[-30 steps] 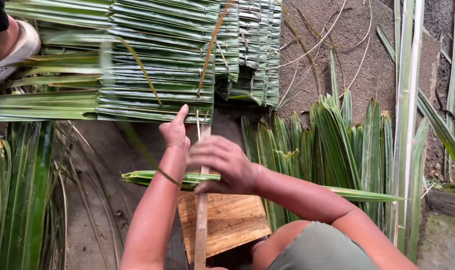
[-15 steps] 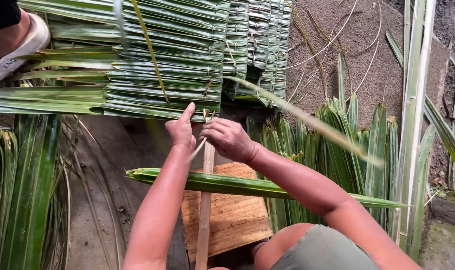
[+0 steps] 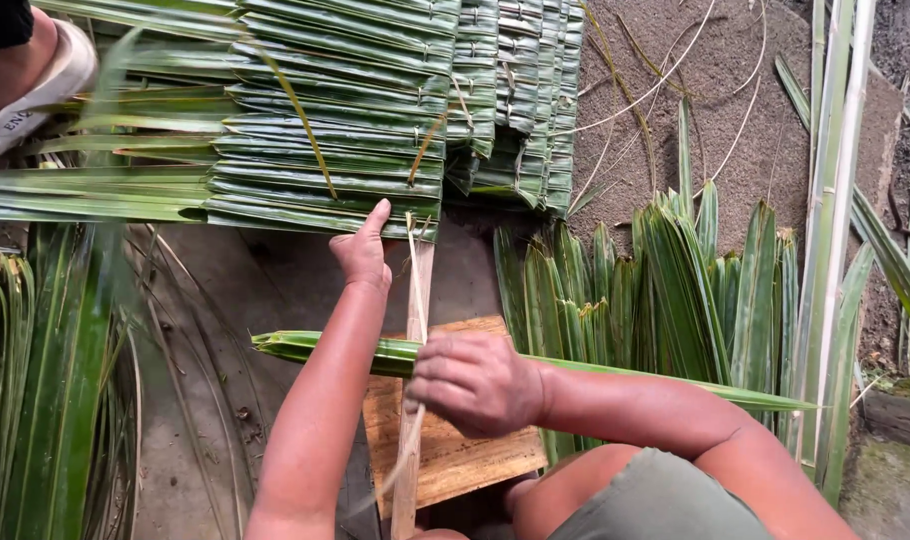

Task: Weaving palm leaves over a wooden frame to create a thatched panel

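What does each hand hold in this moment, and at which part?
The right hand grips a thin pale fibre strip at its lower stretch. The left hand presses the bottom edge of the green folded palm-leaf panel, thumb up.

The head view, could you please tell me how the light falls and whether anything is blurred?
In the head view the light is soft and even, with no glare and only faint shadow under the stitched leaf panel. The thin strip near the right hand smears with motion low down, beside the wooden slat. The left hand is sharp, and so are the upright leaves.
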